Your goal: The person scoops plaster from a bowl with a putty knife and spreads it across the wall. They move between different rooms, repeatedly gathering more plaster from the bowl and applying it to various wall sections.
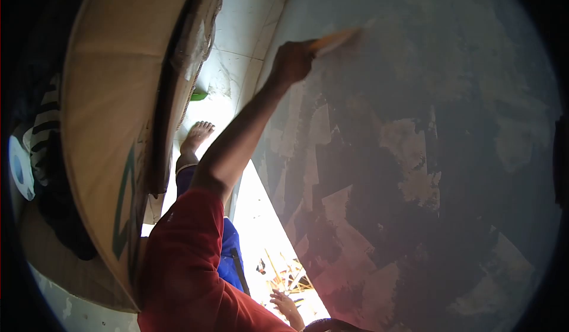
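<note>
My left hand (294, 61) reaches up with the arm stretched out, its fingers closed around a flat orange putty scraper (336, 39). The scraper's far edge rests against the grey wall (474, 154), and motion blurs it a little. Pale, straight-edged patches of filler (409, 148) cover parts of this wall. Low in the view, my right hand (287, 306) shows with its fingers apart and nothing in them, next to the wall's edge. Red sleeve (195, 231) covers my left upper arm.
A large cardboard sheet (112, 112) stands close on the left, beside a dark plastic-wrapped panel (184, 65). My bare foot (198, 133) is on the pale tiled floor (243, 32), near a green object (198, 96). Scattered debris (293, 275) lies in the bright opening.
</note>
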### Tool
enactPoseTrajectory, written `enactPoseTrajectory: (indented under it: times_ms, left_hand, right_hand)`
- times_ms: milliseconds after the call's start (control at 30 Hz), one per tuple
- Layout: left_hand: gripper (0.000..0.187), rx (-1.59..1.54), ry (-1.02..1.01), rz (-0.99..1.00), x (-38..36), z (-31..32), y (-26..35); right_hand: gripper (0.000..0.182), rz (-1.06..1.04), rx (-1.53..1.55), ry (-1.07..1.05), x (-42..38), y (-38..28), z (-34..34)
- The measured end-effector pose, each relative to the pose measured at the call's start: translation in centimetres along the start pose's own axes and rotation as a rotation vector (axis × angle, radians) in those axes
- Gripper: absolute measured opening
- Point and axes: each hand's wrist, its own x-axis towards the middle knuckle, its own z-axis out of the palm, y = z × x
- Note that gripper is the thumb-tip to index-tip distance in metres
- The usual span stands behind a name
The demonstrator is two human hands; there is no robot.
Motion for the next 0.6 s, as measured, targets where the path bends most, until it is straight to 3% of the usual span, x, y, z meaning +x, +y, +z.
enactPoseTrajectory:
  times_ms: [67, 133, 167, 233, 300, 433, 600]
  left_hand:
    - [0.031, -0.156, -0.048, -0.022, -3.2, -3.7, 5.8]
    - [0.038, -0.333, 0.023, 0.133, -6.7, -4.9, 8.5]
    - [0.036, -0.386, 0.006, 0.117, -7.9, -6.0, 9.6]
    - [0.024, -0.516, 0.19, -0.047, -8.3, -5.8, 9.7]
    - [0.016, -0.465, 0.335, -0.355, -5.8, -3.3, 5.1]
    - [0.023, -0.267, 0.622, -0.353, 2.8, 4.2, -4.6]
    - [0.021, -0.049, 0.49, -0.359, 10.7, 9.0, -10.9]
  right_hand:
    - [0.054, -0.055, -0.032, -0.019, 0.9, -0.2, -0.4]
    - [0.053, -0.093, -0.026, 0.002, 0.7, -1.7, -0.5]
    - [0.052, -0.123, -0.013, 0.012, 0.3, -2.6, -0.6]
    - [0.052, -0.146, -0.001, 0.041, -0.3, -4.1, -0.8]
    - [0.052, -0.161, 0.029, 0.063, -0.8, -4.2, -0.2]
    - [0.053, -0.188, -0.028, 0.132, 1.0, -3.8, 0.9]
    - [0.05, -0.076, 0.014, 0.149, 0.8, -4.1, 4.2]
